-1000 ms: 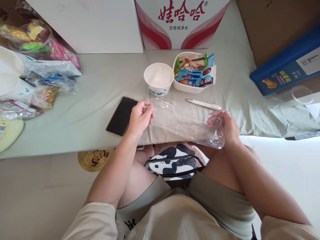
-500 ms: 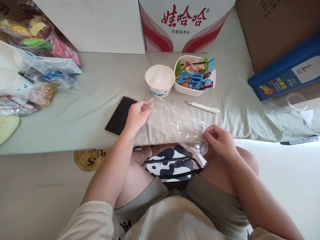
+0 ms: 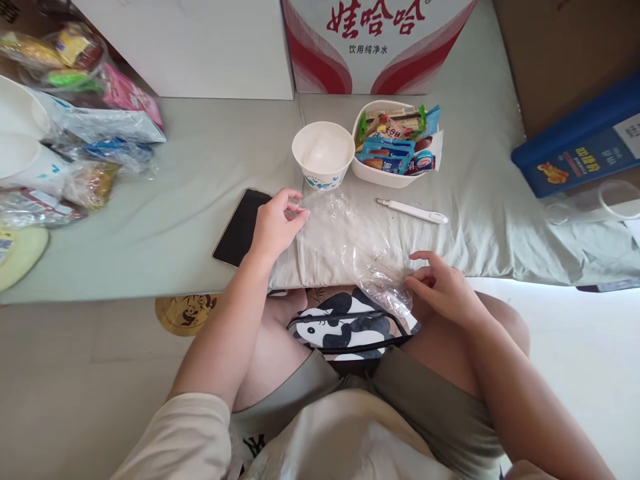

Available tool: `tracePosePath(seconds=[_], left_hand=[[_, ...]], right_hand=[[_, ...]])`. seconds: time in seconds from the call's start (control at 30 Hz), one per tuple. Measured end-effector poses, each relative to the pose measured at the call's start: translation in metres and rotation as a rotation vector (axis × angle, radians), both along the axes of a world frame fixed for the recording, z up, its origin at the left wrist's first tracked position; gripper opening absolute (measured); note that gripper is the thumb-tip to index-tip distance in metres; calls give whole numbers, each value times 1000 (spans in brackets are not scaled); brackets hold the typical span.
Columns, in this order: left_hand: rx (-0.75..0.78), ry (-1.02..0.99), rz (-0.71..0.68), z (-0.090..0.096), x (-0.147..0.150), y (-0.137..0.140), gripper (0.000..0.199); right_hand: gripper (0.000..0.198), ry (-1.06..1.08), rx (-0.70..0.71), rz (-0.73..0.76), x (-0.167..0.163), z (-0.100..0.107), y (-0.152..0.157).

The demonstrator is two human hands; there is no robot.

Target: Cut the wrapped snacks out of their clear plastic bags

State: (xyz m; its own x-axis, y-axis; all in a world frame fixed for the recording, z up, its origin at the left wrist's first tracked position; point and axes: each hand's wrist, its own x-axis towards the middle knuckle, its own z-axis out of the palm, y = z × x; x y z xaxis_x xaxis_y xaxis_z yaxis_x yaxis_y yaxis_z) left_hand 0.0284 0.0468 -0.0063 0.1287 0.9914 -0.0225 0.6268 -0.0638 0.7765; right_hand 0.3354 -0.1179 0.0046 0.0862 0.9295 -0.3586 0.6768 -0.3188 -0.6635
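A clear plastic bag [image 3: 345,233] lies crumpled on the cloth, its near end hanging over the front edge. At its left end, my left hand [image 3: 277,225] is open, thumb and forefinger apart beside the film. My right hand [image 3: 440,288] is at the other end, forefinger stretched out and thumb close to the plastic; it looks open. Beyond the bag stands a white paper bowl [image 3: 323,157] with blue print and something whitish inside. Right of that is a white tray [image 3: 380,175] of wrapped snacks [image 3: 390,150]. A white utility knife [image 3: 413,211] lies in front of the tray.
A dark tablet or phone [image 3: 241,228] lies under my left wrist. Wrapped snacks and paper bowls [image 3: 30,163] crowd the left side. A red-and-white carton [image 3: 370,53] stands at the back, a blue box [image 3: 575,150] at the right. A panda-print bag [image 3: 345,327] is between my legs.
Both hands have loosened from the plastic bag: the left fingers spread and the right forefinger lifted. The bag has settled flatter on the cloth. The view has shifted slightly.
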Motion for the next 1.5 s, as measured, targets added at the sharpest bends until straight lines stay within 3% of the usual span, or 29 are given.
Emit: tracePosePath(seconds=[0.2,0.33,0.4,0.57,0.73,0.87,0.97,1.07,1.13,1.27,1.37,1.5], left_hand=[[52,132,-52,-5,3,0,26],[210,263,-110,-10,2,-1,32],[207,306,-144,-10,2,-1,33],[116,281,-192,-3,6,-3,41],[46,75,-219,-1,12,-3,44],[33,-183,-334,-6,13,-5,42],[27,-320,-401,-9,12,-7,35],[1,-418,-439,-7,10,-10,28],[-19,-479,-465,-5,9,-13,27],[-70,-541,-440,-2,8,-12,26],[-93,-587,-379,-5,5,-7,30],[-97,-794,-291,-6,0,3,46]], right_hand=[[41,-43,-53,146,-1,2,-4],[59,-136,-64,104,4,2,-9],[58,-193,-7,36,8,3,-11],[29,-316,284,-140,16,5,-7],[31,-266,388,130,14,18,27],[57,-115,351,305,-6,20,71],[76,66,223,315,-34,11,95],[80,178,137,276,-57,3,102],[74,237,104,270,-64,2,101],[33,375,-61,357,-60,9,97],[27,434,-68,335,-55,14,95],[28,533,-7,242,-55,18,91]])
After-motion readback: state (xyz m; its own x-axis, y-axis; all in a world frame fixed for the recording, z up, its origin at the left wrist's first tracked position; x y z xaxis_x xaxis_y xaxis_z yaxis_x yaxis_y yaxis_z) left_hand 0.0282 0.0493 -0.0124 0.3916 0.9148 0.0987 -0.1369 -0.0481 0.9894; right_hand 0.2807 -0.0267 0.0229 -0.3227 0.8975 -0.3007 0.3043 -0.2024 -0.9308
